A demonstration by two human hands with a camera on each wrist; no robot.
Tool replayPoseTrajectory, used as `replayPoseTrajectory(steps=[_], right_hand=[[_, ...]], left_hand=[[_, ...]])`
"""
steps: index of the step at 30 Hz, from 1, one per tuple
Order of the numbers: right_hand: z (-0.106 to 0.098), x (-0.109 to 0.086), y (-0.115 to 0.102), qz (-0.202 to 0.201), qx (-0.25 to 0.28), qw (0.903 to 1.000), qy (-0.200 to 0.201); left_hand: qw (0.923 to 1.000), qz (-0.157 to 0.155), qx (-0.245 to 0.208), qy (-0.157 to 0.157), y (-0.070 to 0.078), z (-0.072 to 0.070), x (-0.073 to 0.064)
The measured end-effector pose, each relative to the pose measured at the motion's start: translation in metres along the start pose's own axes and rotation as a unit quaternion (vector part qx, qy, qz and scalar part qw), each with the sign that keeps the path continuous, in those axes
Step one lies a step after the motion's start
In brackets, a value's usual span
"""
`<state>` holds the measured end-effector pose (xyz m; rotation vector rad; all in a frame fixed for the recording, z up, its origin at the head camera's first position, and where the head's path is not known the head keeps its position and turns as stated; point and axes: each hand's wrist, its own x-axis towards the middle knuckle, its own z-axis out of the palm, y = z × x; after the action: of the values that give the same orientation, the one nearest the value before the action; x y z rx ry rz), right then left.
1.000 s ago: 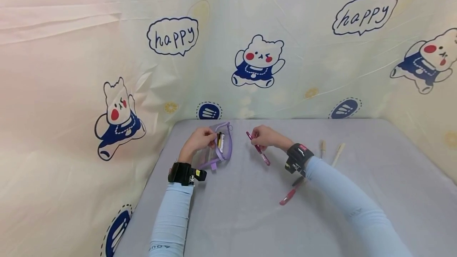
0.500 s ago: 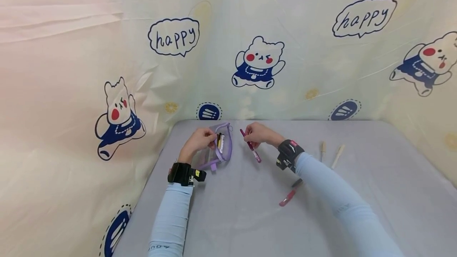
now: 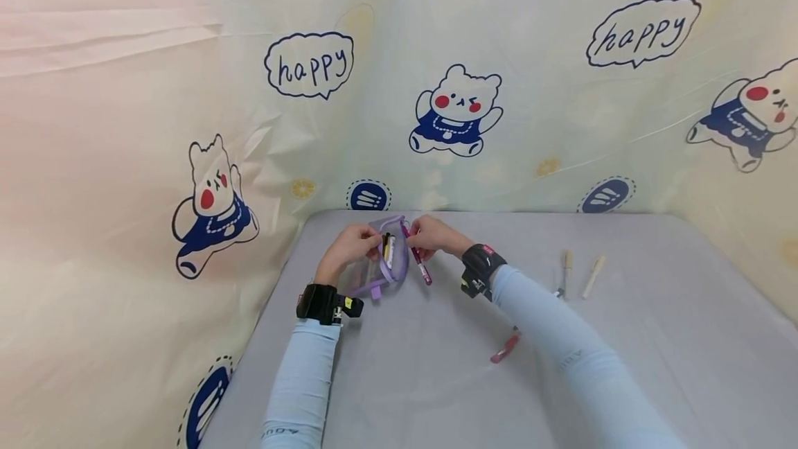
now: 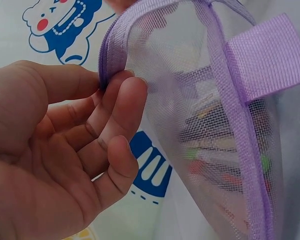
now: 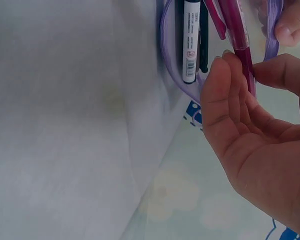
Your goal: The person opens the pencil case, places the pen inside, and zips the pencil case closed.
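My left hand (image 3: 354, 248) pinches the zipper edge of a purple mesh pencil case (image 4: 190, 60), holding its mouth apart. Through the mesh in the left wrist view, several pens show inside. A white marker (image 5: 191, 45) and a dark pen (image 5: 204, 47) lie in the case's opening in the right wrist view. My right hand (image 3: 433, 235) pinches a magenta pen (image 3: 420, 265) between thumb and fingers. That pen slants right beside the case's mouth, overlapping the purple rim in the right wrist view.
On the grey table (image 3: 449, 380) at right lie a beige-capped pen (image 3: 567, 262) and a cream pen (image 3: 594, 276). A red-handled item (image 3: 505, 349) lies nearer, partly covered by the right sleeve (image 3: 561, 338). A printed curtain (image 3: 524, 89) hangs behind the table.
My right hand has moved left with the magenta pen, from the middle of the table to the case's mouth. The left hand keeps its hold on the case's edge.
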<state>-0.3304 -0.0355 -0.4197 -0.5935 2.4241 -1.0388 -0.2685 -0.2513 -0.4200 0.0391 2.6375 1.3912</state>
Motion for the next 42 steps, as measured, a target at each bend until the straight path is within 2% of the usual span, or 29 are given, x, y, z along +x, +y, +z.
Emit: replayPoseTrajectory(steps=[5,8,11,15,20,29,37,42], right_hand=[[0.005,0.004,-0.005,-0.002,0.053,0.9985,0.009],[0.006,0.008,-0.004,0.014,0.099,0.9950,0.002],[0.008,0.014,-0.002,0.039,0.158,0.9866,-0.008],[0.009,0.018,0.000,0.070,0.232,0.9700,-0.021],[0.014,0.023,0.001,0.091,0.288,0.9531,-0.021],[0.023,0.028,-0.002,0.116,0.335,0.9351,-0.002],[0.026,0.035,-0.002,0.131,0.340,0.9313,0.004],[0.027,0.038,-0.002,0.126,0.359,0.9248,0.008]], left_hand=[[1.0000,0.006,0.002,0.000,0.001,0.001,0.002],[1.0000,-0.001,-0.004,-0.001,0.000,0.001,0.002],[1.0000,-0.002,-0.003,0.000,-0.002,0.001,0.003],[1.0000,0.000,-0.002,0.005,-0.003,0.001,0.004],[1.0000,0.000,0.000,0.004,-0.002,0.000,0.002],[0.9999,0.008,0.000,0.011,-0.002,0.000,0.004],[0.9998,0.015,0.001,0.014,0.001,-0.001,0.003],[0.9999,0.010,-0.003,0.009,0.001,-0.002,0.002]])
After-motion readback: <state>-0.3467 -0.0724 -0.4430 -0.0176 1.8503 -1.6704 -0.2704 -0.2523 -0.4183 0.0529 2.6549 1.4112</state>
